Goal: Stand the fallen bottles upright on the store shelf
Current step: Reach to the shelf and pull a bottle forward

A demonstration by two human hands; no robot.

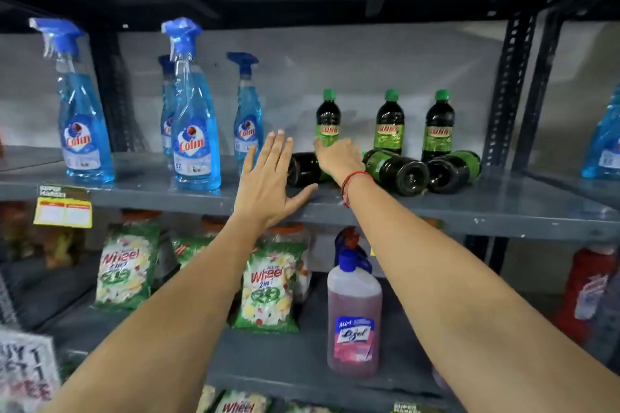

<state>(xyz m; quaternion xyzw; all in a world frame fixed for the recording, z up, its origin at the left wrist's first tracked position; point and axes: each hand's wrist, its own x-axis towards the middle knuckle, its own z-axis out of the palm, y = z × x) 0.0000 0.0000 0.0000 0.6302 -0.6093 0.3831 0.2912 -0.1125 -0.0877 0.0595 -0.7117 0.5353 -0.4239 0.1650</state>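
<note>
Three dark bottles with green caps and green labels stand upright at the back of the grey shelf (469, 208): one on the left (328, 117), one in the middle (389, 126), one on the right (439, 126). In front of them three more lie on their sides: the leftmost fallen bottle (302, 171), a middle one (399, 171) and a right one (453, 171). My right hand (339, 159) is curled over the neck end of the leftmost fallen bottle, its fingers hidden. My left hand (268, 178) is flat and spread, just left of that bottle's base.
Blue Colin spray bottles (194, 131) stand to the left on the same shelf, the nearest (246, 124) just behind my left hand. A perforated steel upright (506, 94) bounds the bay on the right. Below are detergent packets (268, 282) and a pink Lizol bottle (354, 315).
</note>
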